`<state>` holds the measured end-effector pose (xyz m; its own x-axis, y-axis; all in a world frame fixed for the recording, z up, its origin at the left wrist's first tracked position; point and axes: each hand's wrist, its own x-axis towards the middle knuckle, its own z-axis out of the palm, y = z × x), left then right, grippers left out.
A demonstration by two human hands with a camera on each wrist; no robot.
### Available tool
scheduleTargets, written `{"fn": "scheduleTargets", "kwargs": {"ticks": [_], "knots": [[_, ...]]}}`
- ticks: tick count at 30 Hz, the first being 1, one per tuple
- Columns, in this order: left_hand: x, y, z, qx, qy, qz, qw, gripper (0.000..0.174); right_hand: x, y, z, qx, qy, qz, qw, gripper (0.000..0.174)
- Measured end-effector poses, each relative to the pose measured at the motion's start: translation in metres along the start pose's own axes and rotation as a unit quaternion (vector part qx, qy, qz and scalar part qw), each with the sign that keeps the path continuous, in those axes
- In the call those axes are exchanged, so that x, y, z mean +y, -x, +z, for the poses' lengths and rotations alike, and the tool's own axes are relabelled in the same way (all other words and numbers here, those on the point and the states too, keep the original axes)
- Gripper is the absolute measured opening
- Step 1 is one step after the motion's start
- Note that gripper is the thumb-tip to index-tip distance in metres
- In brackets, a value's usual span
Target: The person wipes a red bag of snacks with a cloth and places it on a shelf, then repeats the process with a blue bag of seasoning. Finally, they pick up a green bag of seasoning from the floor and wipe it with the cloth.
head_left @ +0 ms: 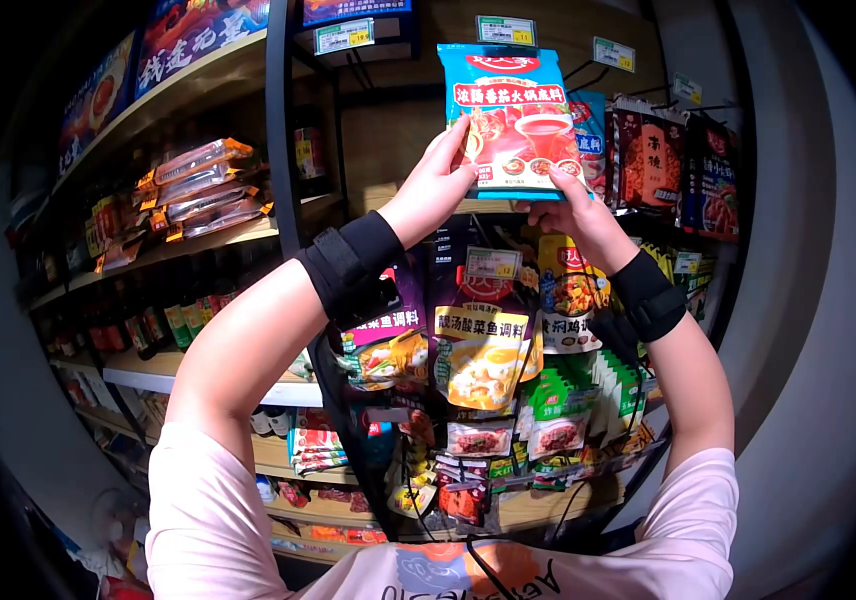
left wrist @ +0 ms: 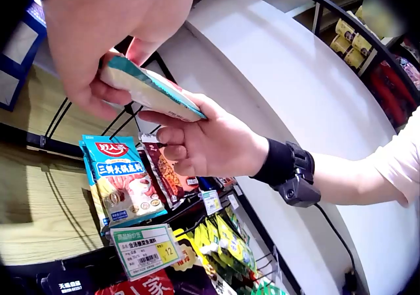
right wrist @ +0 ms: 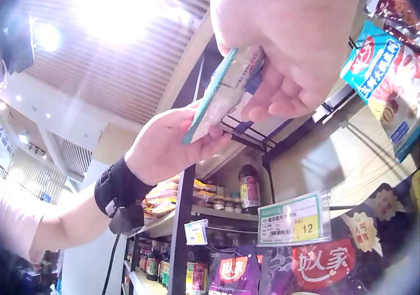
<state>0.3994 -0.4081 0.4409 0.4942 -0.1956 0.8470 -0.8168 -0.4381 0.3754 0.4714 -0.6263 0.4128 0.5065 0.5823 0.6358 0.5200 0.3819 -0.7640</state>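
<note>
Both hands hold a blue-and-red packet of tomato hotpot base (head_left: 518, 125) up before the shelf rack, its printed front facing the head camera. At its left edge my left hand (head_left: 435, 190) grips the packet, thumb on the front. My right hand (head_left: 580, 215) pinches the lower right corner, thumb in front and fingers behind. The left wrist view shows the packet edge-on, with its pale back (left wrist: 154, 98) turned to the camera. Just behind and right of it hangs a similar blue packet (left wrist: 125, 180) with a blue label.
Hooks below carry seasoning pouches (head_left: 483, 345), with price tags (head_left: 493, 264) sticking out in front. Dark red packets (head_left: 648, 160) hang at the right. A black upright post (head_left: 283, 130) stands left, beside shelves of bottles (head_left: 188, 315) and packaged goods. A white curved wall (head_left: 798, 300) borders the right.
</note>
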Motion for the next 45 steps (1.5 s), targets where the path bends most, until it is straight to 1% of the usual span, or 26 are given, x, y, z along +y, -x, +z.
{"fn": "scheduleTargets", "kwargs": {"ticks": [2, 8, 11, 14, 16, 20, 22, 23, 25, 26, 27, 29, 32, 33, 34, 36, 38, 39, 40, 42, 43, 45], "knots": [[-0.002, -0.002, -0.001, 0.007, -0.024, 0.006, 1.0, 0.062, 0.002, -0.002, 0.0, -0.005, 0.001, 0.0, 1.0, 0.042], [0.002, -0.004, -0.001, 0.012, -0.022, -0.018, 1.0, 0.062, 0.007, -0.007, -0.001, -0.018, -0.008, 0.006, 1.0, 0.041], [0.001, -0.004, 0.0, 0.004, 0.019, -0.041, 0.999, 0.062, 0.008, -0.006, 0.0, -0.019, -0.025, 0.014, 0.999, 0.041], [0.002, -0.003, 0.003, 0.01, 0.009, -0.032, 0.999, 0.062, 0.011, -0.006, -0.003, -0.017, -0.038, 0.024, 0.999, 0.041], [0.004, -0.005, 0.003, 0.006, 0.036, -0.064, 0.997, 0.062, 0.011, -0.006, -0.004, 0.0, -0.045, 0.024, 0.999, 0.042], [0.005, -0.013, 0.003, -0.005, 0.04, -0.121, 0.992, 0.064, 0.016, -0.011, -0.007, 0.113, 0.006, -0.025, 0.993, 0.049], [0.006, -0.017, 0.003, -0.003, -0.03, -0.109, 0.994, 0.066, 0.019, -0.016, -0.01, 0.154, 0.03, -0.041, 0.987, 0.056], [-0.003, -0.023, 0.001, -0.003, -0.055, -0.102, 0.993, 0.066, 0.025, -0.022, -0.016, 0.152, 0.046, -0.038, 0.987, 0.062], [-0.024, -0.033, 0.001, 0.001, -0.08, -0.096, 0.992, 0.066, 0.026, -0.029, -0.021, 0.134, 0.144, -0.071, 0.978, 0.063], [-0.031, -0.037, 0.0, 0.002, -0.081, -0.098, 0.992, 0.059, 0.027, -0.033, -0.022, 0.125, 0.192, -0.087, 0.969, 0.064], [-0.029, -0.039, 0.002, 0.002, -0.082, -0.101, 0.992, 0.054, 0.032, -0.043, -0.025, 0.131, 0.239, -0.108, 0.956, 0.06], [-0.037, -0.047, 0.002, 0.02, -0.107, -0.111, 0.988, 0.044, 0.034, -0.059, -0.033, 0.105, 0.28, -0.057, 0.953, 0.056], [-0.076, -0.075, -0.011, -0.05, -0.196, -0.186, 0.961, 0.057, 0.04, -0.085, -0.04, 0.087, 0.333, 0.003, 0.939, 0.05], [-0.079, -0.079, -0.012, -0.009, -0.177, -0.162, 0.971, 0.045, 0.04, -0.093, -0.042, 0.077, 0.341, 0.016, 0.937, 0.049], [-0.088, -0.087, -0.015, -0.015, -0.219, -0.154, 0.963, 0.047, 0.04, -0.1, -0.043, 0.066, 0.349, 0.028, 0.934, 0.049], [-0.099, -0.103, -0.022, -0.03, -0.238, -0.209, 0.948, 0.042, 0.039, -0.115, -0.041, 0.063, 0.365, 0.053, 0.927, 0.047], [-0.15, -0.13, -0.041, -0.128, -0.326, -0.139, 0.926, 0.033, 0.038, -0.125, -0.04, 0.059, 0.382, 0.08, 0.919, 0.045], [-0.175, -0.144, -0.051, -0.17, -0.364, -0.098, 0.911, 0.03, 0.032, -0.128, -0.039, 0.05, 0.417, 0.109, 0.901, 0.044], [-0.183, -0.15, -0.053, -0.178, -0.357, -0.122, 0.909, 0.03, 0.035, -0.14, -0.043, 0.034, 0.43, 0.128, 0.893, 0.05], [-0.2, -0.161, -0.058, -0.194, -0.346, -0.17, 0.902, 0.031, 0.04, -0.157, -0.051, 0.015, 0.452, 0.171, 0.876, 0.049], [-0.164, -0.151, -0.045, -0.18, -0.377, -0.178, 0.891, 0.025, 0.043, -0.162, -0.052, 0.018, 0.459, 0.184, 0.869, 0.05], [-0.184, -0.157, -0.042, -0.21, -0.438, -0.14, 0.863, 0.025, 0.049, -0.171, -0.055, 0.024, 0.473, 0.209, 0.855, 0.052]]}}
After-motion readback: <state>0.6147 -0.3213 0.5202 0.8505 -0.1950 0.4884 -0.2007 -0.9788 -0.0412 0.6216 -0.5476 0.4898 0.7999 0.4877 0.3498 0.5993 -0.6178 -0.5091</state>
